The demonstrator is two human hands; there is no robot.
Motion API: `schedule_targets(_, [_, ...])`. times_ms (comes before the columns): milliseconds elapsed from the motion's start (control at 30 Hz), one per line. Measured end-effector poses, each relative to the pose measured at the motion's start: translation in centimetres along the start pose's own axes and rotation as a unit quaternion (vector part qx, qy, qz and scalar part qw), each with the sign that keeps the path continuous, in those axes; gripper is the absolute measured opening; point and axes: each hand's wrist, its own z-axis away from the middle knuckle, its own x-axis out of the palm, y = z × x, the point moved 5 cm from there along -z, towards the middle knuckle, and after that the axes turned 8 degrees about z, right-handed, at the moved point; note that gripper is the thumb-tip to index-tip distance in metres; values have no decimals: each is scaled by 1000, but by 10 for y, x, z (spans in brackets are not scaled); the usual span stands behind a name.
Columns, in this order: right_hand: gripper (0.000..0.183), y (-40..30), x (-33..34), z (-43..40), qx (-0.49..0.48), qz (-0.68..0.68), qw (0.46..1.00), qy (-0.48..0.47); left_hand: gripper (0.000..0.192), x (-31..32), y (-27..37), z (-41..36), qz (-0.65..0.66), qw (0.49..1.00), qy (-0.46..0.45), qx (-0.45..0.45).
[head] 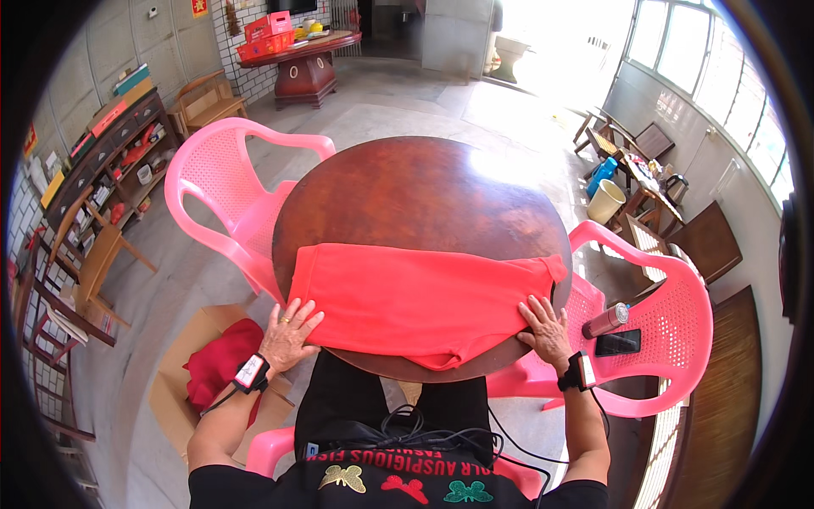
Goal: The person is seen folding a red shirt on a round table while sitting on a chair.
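A folded red cloth garment (413, 299) lies across the near half of a round dark wooden table (407, 191), its long side running left to right. My left hand (289, 331) rests with spread fingers on the garment's left end, near the table's edge. On the right, my right hand (545, 327) lies at the garment's lower right part, fingers apart and pointing away from me. Neither hand shows a grip on the fabric. Along the near edge the cloth has a small bunched fold.
Pink plastic armchairs stand left (235, 191) and right (661, 305); the right one holds a metal bottle (604, 321) and a phone (618, 343). At my left is a cardboard box (172, 375) containing dark red cloth (219, 362). Black cables (420, 432) cross my lap.
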Motion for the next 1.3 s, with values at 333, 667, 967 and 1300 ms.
schedule_targets(333, [64,-8,-17,-1,-115,22,986,115,70,-6,2,-1,51,996,38,68])
schedule_targets(667, [43,-15,-8,-38,-159,-25,968,190,60,-5,-11,-16,48,994,-12,95])
schedule_targets(967, [38,-4,0,-45,-116,-65,970,204,40,-3,-13,-14,-14,987,79,138])
schedule_targets(1300, [29,-3,8,-38,-105,-24,976,187,32,-6,-16,-10,42,989,66,129])
